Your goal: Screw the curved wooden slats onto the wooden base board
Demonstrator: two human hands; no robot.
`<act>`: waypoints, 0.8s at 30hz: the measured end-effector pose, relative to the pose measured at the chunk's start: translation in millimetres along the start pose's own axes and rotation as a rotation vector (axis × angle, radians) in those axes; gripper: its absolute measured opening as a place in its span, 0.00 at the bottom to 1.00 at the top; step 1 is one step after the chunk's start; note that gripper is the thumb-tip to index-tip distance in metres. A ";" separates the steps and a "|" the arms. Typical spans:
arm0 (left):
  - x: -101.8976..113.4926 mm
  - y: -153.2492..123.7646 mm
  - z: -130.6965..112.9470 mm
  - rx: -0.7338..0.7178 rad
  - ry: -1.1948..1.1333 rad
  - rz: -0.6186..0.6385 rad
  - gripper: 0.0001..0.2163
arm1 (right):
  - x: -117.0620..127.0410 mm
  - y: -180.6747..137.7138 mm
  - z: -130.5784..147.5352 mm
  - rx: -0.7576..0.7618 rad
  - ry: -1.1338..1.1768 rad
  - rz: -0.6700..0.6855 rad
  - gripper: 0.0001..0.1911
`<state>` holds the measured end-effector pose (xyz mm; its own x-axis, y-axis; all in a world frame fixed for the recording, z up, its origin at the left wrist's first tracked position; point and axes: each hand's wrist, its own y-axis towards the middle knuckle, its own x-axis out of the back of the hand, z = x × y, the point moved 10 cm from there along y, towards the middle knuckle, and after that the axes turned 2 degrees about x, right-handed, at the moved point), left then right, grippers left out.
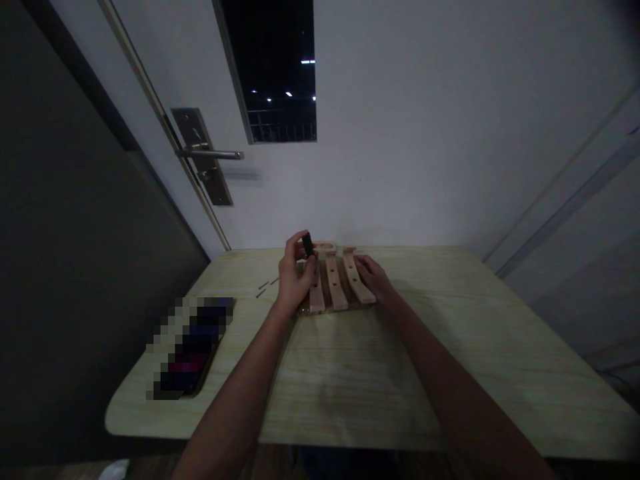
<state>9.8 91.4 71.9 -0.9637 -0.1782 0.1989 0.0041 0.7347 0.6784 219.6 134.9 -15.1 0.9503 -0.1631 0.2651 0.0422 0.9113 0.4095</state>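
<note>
Head view gives us a broad white wall (425,133), smooth and matte, with a dark window (275,67) cut into it and a brushed-metal lever handle (213,155) on its long plate to the left. Below it lies our table (350,373), a pale laminate top with printed wood grain and rounded corners. A flat dark object (193,347), blurred out, rests near its left front edge.

At the far middle of the table sits a slatted wooden piece (336,283): three light, unfinished strips side by side, each drilled with small holes, over a darker base, with a curved part at the far end.

Both our forearms stretch forward. Our right hand (377,280) lies palm down against the rightmost strip, fingers laid flat and close together, gripping nothing. Our left hand (295,277) is raised just above the left strip, wrist bent, thumb and fingertips pinching a small black piece (307,244), short and blocky, held upright over the wood.

Two thin dark pins (262,289) lie on the table just left of that hand.
</note>
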 end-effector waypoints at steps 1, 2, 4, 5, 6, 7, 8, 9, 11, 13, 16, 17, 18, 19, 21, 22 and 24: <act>-0.2 0.5 -1.0 -0.011 0.016 -0.001 0.23 | 0.0 -0.2 0.9 0.003 0.001 0.001 0.16; 0.2 1.1 -2.3 -0.027 0.036 -0.009 0.23 | -0.2 -0.4 1.7 0.004 0.002 0.004 0.16; 2.6 2.3 -5.0 -0.064 0.092 -0.043 0.23 | -0.4 -0.6 2.4 0.003 0.003 0.007 0.17; 4.0 2.7 -6.3 -0.082 0.119 -0.061 0.23 | -0.3 -0.7 2.4 0.002 0.006 0.006 0.17; 4.8 3.1 -7.2 -0.097 0.142 -0.073 0.23 | -0.3 -0.6 2.2 0.000 0.011 0.005 0.17; 5.0 3.3 -7.5 -0.105 0.154 -0.076 0.23 | -0.3 -0.5 1.7 -0.002 0.014 0.003 0.17; 4.8 3.5 -7.4 -0.109 0.157 -0.073 0.23 | -0.1 -0.3 1.1 -0.005 0.013 -0.001 0.16; 4.2 3.4 -7.2 -0.110 0.151 -0.065 0.23 | 0.1 -0.2 0.4 -0.009 0.009 -0.005 0.16; 3.2 2.8 -7.3 -0.108 0.125 -0.049 0.22 | 0.3 0.0 -0.7 -0.013 -0.004 -0.008 0.16; 2.2 1.9 -7.1 -0.093 0.088 -0.033 0.22 | -0.8 0.0 -0.1 -0.005 -0.002 0.005 0.16; -0.8 0.8 -7.1 -0.064 0.034 0.005 0.21 | -2.0 -0.5 1.6 0.006 0.008 0.025 0.16; -1.9 0.7 -7.5 -0.059 0.022 0.016 0.21 | -1.7 -0.7 1.7 0.004 0.010 0.024 0.16; -2.2 0.8 -8.1 -0.059 0.017 0.020 0.21 | -1.4 -0.9 1.5 0.000 0.013 0.023 0.16; -2.0 1.0 -8.8 -0.062 0.019 0.017 0.20 | -1.2 -1.1 1.5 -0.003 0.015 0.021 0.16; 0.3 1.9 -10.1 -0.076 0.050 -0.011 0.21 | -1.3 -1.3 2.3 0.002 0.019 0.023 0.16; 2.0 2.3 -10.6 -0.086 0.077 -0.031 0.21 | -1.3 -1.4 2.8 0.007 0.018 0.023 0.16; 5.2 2.9 -11.1 -0.104 0.129 -0.072 0.21 | -1.0 -1.4 3.5 0.014 0.016 0.018 0.15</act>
<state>7.8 85.3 82.8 -0.9201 -0.3153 0.2322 -0.0294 0.6469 0.7620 217.5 132.5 -12.9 0.9556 -0.1405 0.2590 0.0206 0.9088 0.4168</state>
